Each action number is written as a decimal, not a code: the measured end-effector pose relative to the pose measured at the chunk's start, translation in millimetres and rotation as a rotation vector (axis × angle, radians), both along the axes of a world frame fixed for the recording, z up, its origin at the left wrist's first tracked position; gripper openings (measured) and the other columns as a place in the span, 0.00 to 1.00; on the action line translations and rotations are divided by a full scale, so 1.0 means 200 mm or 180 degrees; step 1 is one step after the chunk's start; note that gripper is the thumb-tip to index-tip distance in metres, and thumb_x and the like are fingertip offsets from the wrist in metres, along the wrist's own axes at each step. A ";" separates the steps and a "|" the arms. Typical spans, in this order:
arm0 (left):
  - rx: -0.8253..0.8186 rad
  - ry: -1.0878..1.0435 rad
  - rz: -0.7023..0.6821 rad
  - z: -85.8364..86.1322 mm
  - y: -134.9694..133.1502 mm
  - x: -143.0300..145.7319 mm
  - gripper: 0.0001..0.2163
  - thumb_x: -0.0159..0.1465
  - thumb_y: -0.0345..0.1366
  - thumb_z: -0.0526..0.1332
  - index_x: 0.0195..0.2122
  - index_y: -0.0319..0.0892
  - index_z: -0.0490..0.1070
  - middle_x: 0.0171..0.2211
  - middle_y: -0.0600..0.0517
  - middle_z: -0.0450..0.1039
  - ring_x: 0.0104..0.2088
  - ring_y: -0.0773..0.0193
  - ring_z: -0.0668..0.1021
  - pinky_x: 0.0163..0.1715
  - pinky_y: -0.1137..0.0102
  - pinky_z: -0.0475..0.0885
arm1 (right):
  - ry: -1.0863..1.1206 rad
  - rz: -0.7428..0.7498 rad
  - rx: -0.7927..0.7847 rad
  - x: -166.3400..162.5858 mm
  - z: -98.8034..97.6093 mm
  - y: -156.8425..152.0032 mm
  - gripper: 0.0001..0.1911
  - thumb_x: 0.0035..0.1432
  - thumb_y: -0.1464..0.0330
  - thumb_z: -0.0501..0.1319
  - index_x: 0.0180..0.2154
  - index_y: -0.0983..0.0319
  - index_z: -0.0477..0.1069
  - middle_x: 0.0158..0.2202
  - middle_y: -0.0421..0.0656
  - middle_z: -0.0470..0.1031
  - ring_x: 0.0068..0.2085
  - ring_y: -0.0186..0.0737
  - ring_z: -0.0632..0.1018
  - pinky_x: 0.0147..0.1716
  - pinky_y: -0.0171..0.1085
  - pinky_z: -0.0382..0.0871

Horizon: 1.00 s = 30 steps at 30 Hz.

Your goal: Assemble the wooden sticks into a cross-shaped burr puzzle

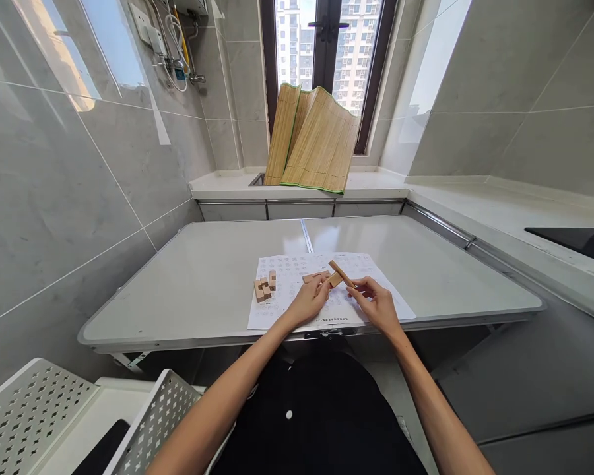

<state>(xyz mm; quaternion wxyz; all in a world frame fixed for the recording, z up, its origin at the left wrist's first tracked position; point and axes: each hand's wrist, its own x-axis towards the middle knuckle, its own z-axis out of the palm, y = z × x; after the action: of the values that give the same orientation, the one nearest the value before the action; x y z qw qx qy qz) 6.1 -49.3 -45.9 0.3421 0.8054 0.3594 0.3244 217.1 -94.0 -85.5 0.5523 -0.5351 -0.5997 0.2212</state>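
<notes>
I have both forearms [252, 373] over the table's near edge [193, 343], left hand [307, 303] and right hand [379, 305] close together, fingers [368, 284] curled into pinches.

A white folding table [218, 277] with a metal rim bears a printed paper sheet [393, 309]. The table's metal centre strip [307, 236] runs away beyond the sheet's far edge. Small notched wooden blocks [260, 291] sit on the sheet's left part; another wooden piece [313, 277] lies near its middle.
</notes>
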 end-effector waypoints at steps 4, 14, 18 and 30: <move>-0.0052 -0.0027 -0.0011 0.00 0.00 0.00 0.18 0.74 0.46 0.48 0.47 0.41 0.73 0.31 0.49 0.76 0.33 0.57 0.77 0.37 0.64 0.69 | -0.0180 -0.0026 -0.0053 0.00 0.00 0.00 0.22 0.60 0.47 0.64 0.41 0.59 0.74 0.41 0.50 0.84 0.36 0.50 0.84 0.30 0.40 0.73; -0.0061 -0.0054 -0.0123 0.00 0.00 0.00 0.16 0.74 0.45 0.49 0.44 0.41 0.72 0.29 0.51 0.73 0.33 0.57 0.76 0.41 0.64 0.68 | -0.0292 0.0018 0.0185 -0.01 0.00 -0.01 0.19 0.63 0.51 0.64 0.41 0.60 0.75 0.38 0.49 0.83 0.33 0.47 0.83 0.21 0.35 0.65; -0.0146 -0.0093 -0.0091 0.01 0.00 0.01 0.16 0.74 0.46 0.49 0.43 0.41 0.72 0.29 0.51 0.73 0.33 0.57 0.76 0.39 0.64 0.68 | -0.0447 0.0120 0.0212 -0.02 0.02 -0.02 0.17 0.64 0.52 0.63 0.40 0.60 0.75 0.38 0.48 0.83 0.33 0.46 0.83 0.20 0.34 0.63; -0.0184 -0.0231 -0.0002 -0.08 0.06 0.03 0.16 0.73 0.48 0.51 0.40 0.42 0.69 0.34 0.48 0.76 0.34 0.56 0.77 0.35 0.65 0.68 | -0.0590 0.0436 0.0133 -0.03 0.01 -0.01 0.16 0.65 0.53 0.63 0.43 0.59 0.77 0.41 0.48 0.83 0.33 0.45 0.82 0.22 0.36 0.65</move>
<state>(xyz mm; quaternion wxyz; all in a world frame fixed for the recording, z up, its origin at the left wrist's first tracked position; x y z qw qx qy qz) 11.5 -38.2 -62.9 0.3780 0.7830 0.3557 0.3428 211.7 -96.5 -83.7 0.4891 -0.4994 -0.6879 0.1954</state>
